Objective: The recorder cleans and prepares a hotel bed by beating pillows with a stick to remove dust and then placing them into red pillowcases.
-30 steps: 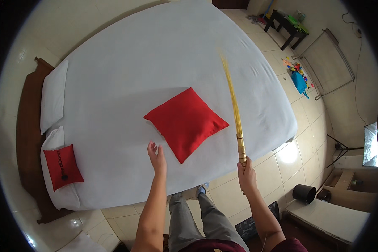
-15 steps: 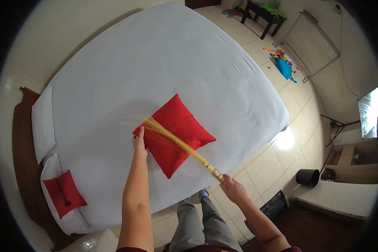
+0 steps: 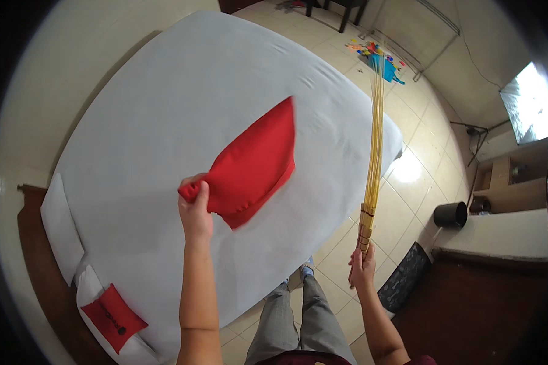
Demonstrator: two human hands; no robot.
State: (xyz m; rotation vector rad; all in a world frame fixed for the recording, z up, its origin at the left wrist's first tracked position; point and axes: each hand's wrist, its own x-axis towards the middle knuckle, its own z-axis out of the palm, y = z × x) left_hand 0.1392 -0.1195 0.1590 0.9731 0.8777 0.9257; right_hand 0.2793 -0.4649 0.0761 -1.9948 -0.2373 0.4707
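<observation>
My left hand [image 3: 196,210] is closed on one corner of a red cushion [image 3: 252,164], which is tilted up over the bed. Its far corner points away from me, and part of its underside is hidden. In my right hand [image 3: 363,266] is a stick broom [image 3: 374,149] of thin yellow bristles, gripped by its bound handle. The broom stands nearly upright in the picture, off the right side of the bed and apart from the cushion. Below both lies the bed's white sheet [image 3: 164,109].
A second red cushion [image 3: 114,318] leans on white pillows [image 3: 62,225] by the wooden headboard [image 3: 33,243]. On the tiled floor are a blue bag [image 3: 383,68] with colourful small items, a black bin [image 3: 450,215] and a dark mat [image 3: 403,277]. A lit softbox [image 3: 530,103] stands at right.
The cushion has been lifted and tilted by its corner in my left hand. My right hand has swung the broom off the cushion, out to the right. The view has shifted a little.
</observation>
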